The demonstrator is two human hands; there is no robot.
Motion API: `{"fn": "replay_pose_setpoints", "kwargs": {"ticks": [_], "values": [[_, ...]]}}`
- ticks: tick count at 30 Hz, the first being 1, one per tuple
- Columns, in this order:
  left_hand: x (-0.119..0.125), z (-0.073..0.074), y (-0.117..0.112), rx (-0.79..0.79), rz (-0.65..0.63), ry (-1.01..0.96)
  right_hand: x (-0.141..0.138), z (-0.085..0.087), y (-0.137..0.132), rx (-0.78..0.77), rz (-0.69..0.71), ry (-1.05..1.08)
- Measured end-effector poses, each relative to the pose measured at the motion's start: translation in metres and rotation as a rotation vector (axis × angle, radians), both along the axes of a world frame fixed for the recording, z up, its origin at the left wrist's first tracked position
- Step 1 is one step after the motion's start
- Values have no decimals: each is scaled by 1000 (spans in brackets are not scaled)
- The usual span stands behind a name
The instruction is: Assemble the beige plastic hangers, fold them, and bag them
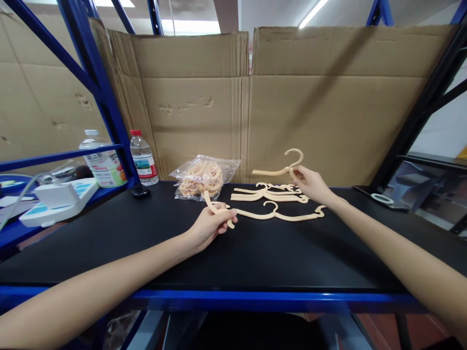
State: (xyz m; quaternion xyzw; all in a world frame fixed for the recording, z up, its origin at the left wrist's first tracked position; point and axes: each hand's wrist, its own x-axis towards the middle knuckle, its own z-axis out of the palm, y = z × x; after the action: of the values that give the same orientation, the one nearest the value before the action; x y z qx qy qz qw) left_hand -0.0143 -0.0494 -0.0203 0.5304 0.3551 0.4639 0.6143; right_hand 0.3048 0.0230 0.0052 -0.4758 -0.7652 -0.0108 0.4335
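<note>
My left hand point(211, 224) is closed on a short cream plastic hanger piece point(218, 210), held just above the black tabletop point(255, 253). My right hand point(310, 184) pinches a cream hanger with a hook point(282, 167), lifted above a small pile of the same hangers point(268, 193). One whole cream hanger point(280, 214) lies flat on the table between my hands. A clear plastic bag of cream hanger parts point(204, 176) sits behind my left hand.
Tall cardboard sheets point(255, 97) wall off the back. Two water bottles point(144, 158) stand at the left by a blue rack post point(105, 97). A white device point(58, 199) lies on the left shelf, a white ring point(382, 198) at the right.
</note>
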Motion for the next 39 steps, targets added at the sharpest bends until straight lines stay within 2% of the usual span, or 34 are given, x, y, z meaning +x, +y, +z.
{"fn": "replay_pose_setpoints", "kwargs": {"ticks": [3,6,9,13,16,19,22,28,39], "values": [[0,0,1,-1,-11,5,1,12,-15,-137,129,121],[0,1,1,-5,-45,-11,-4,18,-34,-154,160,130],[0,2,0,-37,-73,-74,-15,18,-52,-203,221,132],[0,5,-2,-51,-115,-140,-29,13,-72,-374,391,147],[-1,6,-2,-55,-154,-196,-35,9,-81,-519,482,172],[-2,5,-1,-44,-137,-228,-40,6,-87,-578,546,205],[-2,5,0,-10,-77,-210,-45,6,-90,-554,558,226],[-2,5,2,35,-43,-218,-50,5,-94,-389,490,161],[-2,8,0,-42,17,-241,-51,2,-96,-271,472,133]]}}
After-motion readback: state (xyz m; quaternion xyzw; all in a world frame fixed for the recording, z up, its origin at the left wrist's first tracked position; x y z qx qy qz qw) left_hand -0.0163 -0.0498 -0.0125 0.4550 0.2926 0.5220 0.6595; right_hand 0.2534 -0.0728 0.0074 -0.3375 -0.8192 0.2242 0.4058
